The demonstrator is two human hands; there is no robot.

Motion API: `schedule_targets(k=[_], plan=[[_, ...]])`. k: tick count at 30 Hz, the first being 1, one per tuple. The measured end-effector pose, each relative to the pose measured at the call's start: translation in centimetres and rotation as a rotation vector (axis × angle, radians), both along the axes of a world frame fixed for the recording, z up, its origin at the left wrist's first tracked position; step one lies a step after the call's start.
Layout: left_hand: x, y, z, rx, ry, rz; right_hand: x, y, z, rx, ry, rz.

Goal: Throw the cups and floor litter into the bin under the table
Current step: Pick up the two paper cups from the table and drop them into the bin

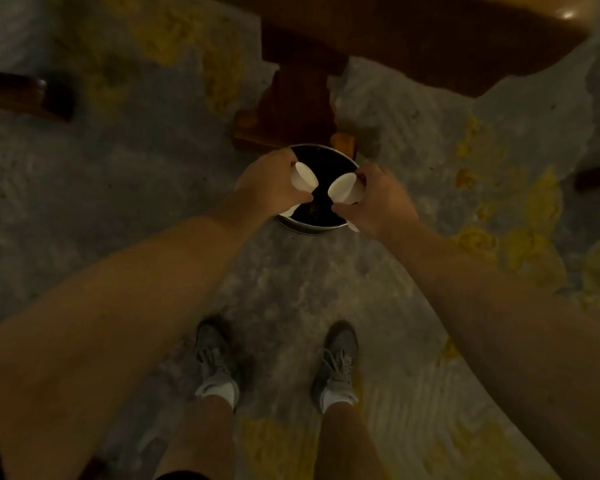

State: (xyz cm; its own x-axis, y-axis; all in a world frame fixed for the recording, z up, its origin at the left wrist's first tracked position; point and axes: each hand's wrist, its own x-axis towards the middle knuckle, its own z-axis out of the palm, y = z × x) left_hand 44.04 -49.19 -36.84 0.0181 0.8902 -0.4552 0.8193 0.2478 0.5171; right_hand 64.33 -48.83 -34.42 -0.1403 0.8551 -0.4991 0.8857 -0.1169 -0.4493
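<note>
A round metal bin (312, 227) with a dark inside stands on the floor at the foot of the wooden table leg (297, 95). My left hand (267, 183) grips a white cup (303, 180) over the bin's left rim, its mouth tilted inward. Over the right rim, my right hand (383, 202) grips a second white cup (343, 192), tipped toward the first. Both cups hang above the bin's opening. A bit of white shows under each hand at the rim; I cannot tell what it is.
The wooden table top (465, 36) hangs over the upper right. A dark chair leg (25, 95) stands at the left and another dark piece (596, 174) at the right edge. My two shoes (215, 362) (336, 365) rest on the grey and yellow patterned carpet.
</note>
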Motion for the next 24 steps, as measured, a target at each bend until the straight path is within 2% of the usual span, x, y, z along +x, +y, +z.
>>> schedule_targets(k=[5,11,18,24], plan=[[0.6,1.6,-5.2,-0.024,-0.008,0.006,-0.7,2.2,-5.5,-0.034,-0.019,-0.008],[-0.3,2.4,-6.9,-0.028,-0.024,0.047,-0.4,4.0,-7.6,-0.079,-0.038,-0.023],[-1.8,2.1,-4.7,-0.044,0.003,0.101,-1.3,3.6,-5.7,-0.066,-0.091,0.089],[-4.7,-1.8,0.6,0.038,0.061,0.167,-3.7,1.5,-0.2,0.027,-0.068,0.248]])
